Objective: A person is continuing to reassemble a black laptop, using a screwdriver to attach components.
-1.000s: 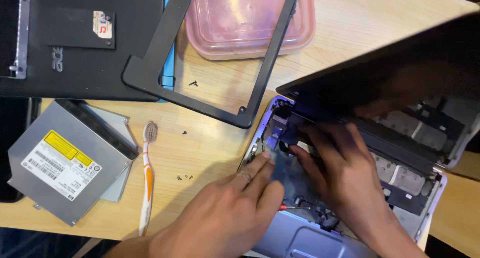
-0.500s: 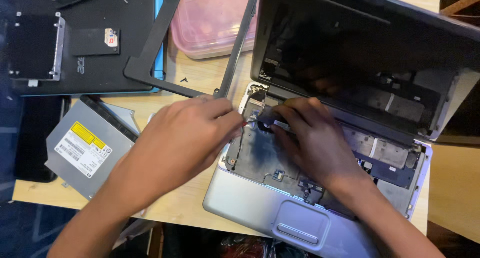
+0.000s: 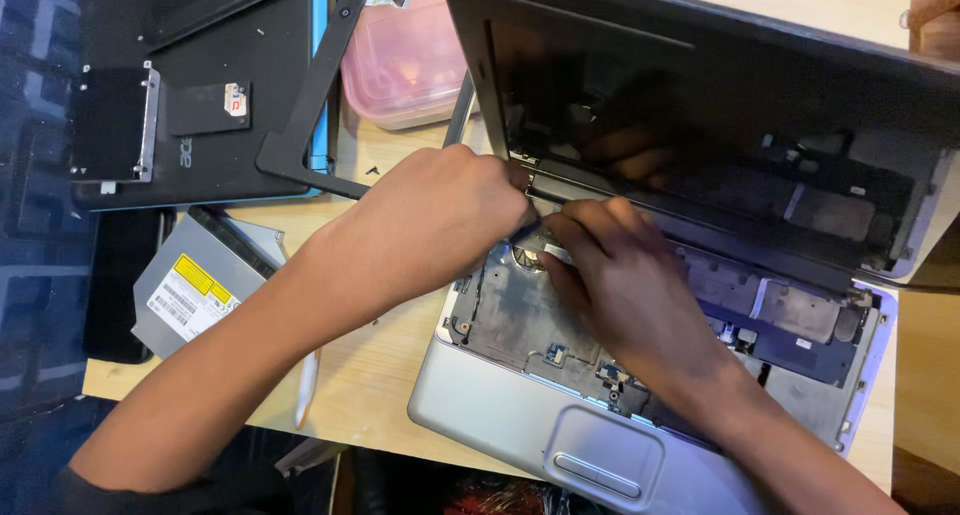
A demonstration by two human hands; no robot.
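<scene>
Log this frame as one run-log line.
left hand: at laptop hinge corner | right hand: on exposed chassis beside it | screen: open | optical drive: on table, left

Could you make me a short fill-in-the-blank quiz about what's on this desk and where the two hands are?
1. Both hands, the left hand and the right hand, work inside an opened silver ____.
2. The plastic container at the back of the desk is ____ in colour.
3. The grey optical drive carries a white and ____ label.
4. The laptop's keyboard is ____, so the inner parts show.

Missing words: laptop; pink; yellow; removed
</scene>
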